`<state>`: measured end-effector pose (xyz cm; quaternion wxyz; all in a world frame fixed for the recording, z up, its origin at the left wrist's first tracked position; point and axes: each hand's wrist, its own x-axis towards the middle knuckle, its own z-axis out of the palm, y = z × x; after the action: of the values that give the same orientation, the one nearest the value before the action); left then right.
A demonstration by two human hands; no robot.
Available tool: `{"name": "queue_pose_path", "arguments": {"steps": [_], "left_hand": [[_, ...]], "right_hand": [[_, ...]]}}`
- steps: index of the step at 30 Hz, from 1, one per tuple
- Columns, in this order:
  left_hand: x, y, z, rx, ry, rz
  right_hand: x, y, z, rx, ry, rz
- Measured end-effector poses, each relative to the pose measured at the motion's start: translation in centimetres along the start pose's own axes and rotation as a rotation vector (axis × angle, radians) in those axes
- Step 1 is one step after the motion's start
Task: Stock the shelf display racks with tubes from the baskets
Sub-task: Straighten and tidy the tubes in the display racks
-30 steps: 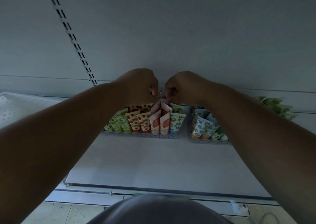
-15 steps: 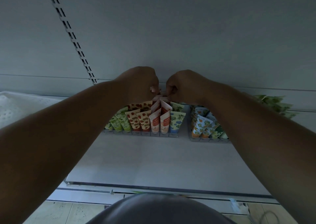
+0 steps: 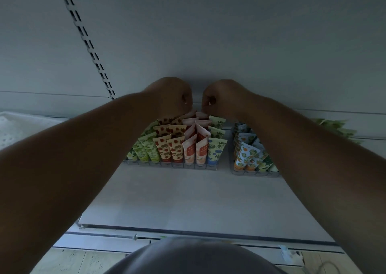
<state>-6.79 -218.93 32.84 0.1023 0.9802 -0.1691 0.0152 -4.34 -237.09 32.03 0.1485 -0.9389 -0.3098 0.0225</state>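
Far to the left of the fingers lay a white perforated plastic basket (image 3: 14,127) on the shelf; its contents could not be made out. The left hand (image 3: 169,98) was curled into a loose fist over the back of the clear plastic display rack (image 3: 171,165), its fingers (image 3: 186,101) bent down at the rearmost pink and orange printed tubes (image 3: 196,148); whether they gripped a tube or only pressed on the tops could not be told. Just beside them, across a narrow gap, the right hand (image 3: 223,98) was curled the same way, its fingers (image 3: 205,104) pinched at the crimped top of a back-row pink tube; the hold itself was hidden. Below the fingers the rack stood nearly full, with green, strawberry-red, pink and blue-flowered rows upright on their caps; to the right of the fingers a second clear rack of orange and green patterned tubes (image 3: 250,154) stood apart from the first on the grey shelf board (image 3: 188,200); beyond it lay a heap of loose green tubes (image 3: 338,127). The step in hand seemed to be seating or straightening the last pink tubes at the back; the next move would likely call for letting go without tipping the neighbours, then reaching for more stock.
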Motion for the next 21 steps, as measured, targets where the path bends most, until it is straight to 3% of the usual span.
{"name": "queue_pose_path", "arguments": {"steps": [10,21], "left_hand": [[0.6,0.4,-0.1,0.008,-0.051,0.107],[-1.9,-1.5,-0.8,-0.006,0.029,0.109]], "right_hand": [[0.6,0.0,0.1,-0.037,-0.031,-0.011],[-0.3,-0.8,-0.7,0.024,-0.006,-0.060]]}}
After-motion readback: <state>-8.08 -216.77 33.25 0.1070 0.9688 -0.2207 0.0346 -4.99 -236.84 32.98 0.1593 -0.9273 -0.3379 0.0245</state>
